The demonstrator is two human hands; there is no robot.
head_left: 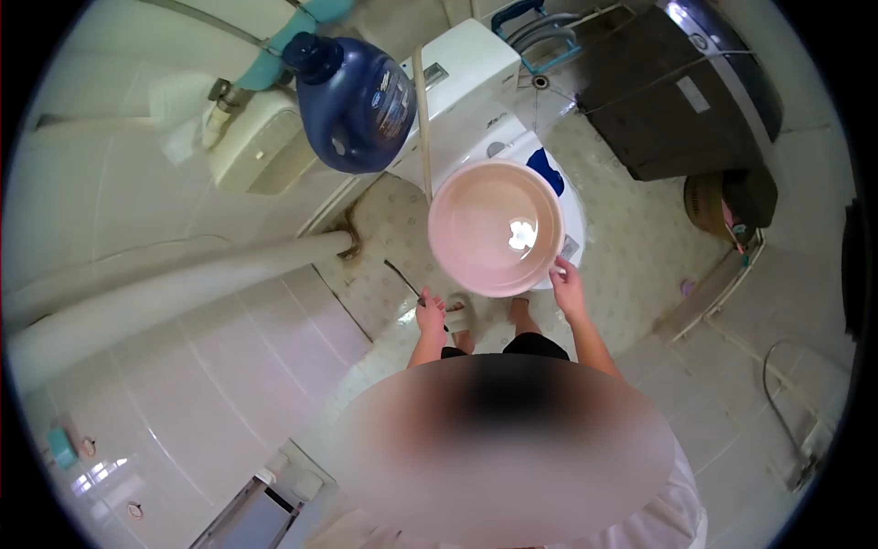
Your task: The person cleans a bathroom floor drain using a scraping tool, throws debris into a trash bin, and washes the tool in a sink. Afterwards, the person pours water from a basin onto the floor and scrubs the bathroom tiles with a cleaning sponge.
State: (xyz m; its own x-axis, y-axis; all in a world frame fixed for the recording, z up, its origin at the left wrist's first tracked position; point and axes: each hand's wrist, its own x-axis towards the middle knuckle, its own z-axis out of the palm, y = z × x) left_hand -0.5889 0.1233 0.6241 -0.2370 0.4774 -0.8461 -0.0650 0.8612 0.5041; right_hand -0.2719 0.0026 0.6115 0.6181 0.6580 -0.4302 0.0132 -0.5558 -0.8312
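Observation:
A pink round basin (476, 261) with a bright reflection inside rests on top of the white toilet (573, 220). My right hand (567, 285) is at the basin's near right rim, its fingers closed on the edge. To the left of the basin, my left hand (431, 314) is closed around a thin dark rod (401, 274) that points up and left, apart from the basin. The rod's exact kind is too small to tell. A dark blue cloth or patch (546, 171) shows on the toilet beside the basin's far right rim.
A large blue detergent bottle (358, 105) stands high at the left, near a cream wall cistern (261, 146). A thick white pipe (201, 279) runs along the left wall. At the right are a dark washing machine (677, 101) and a wicker basket (704, 203).

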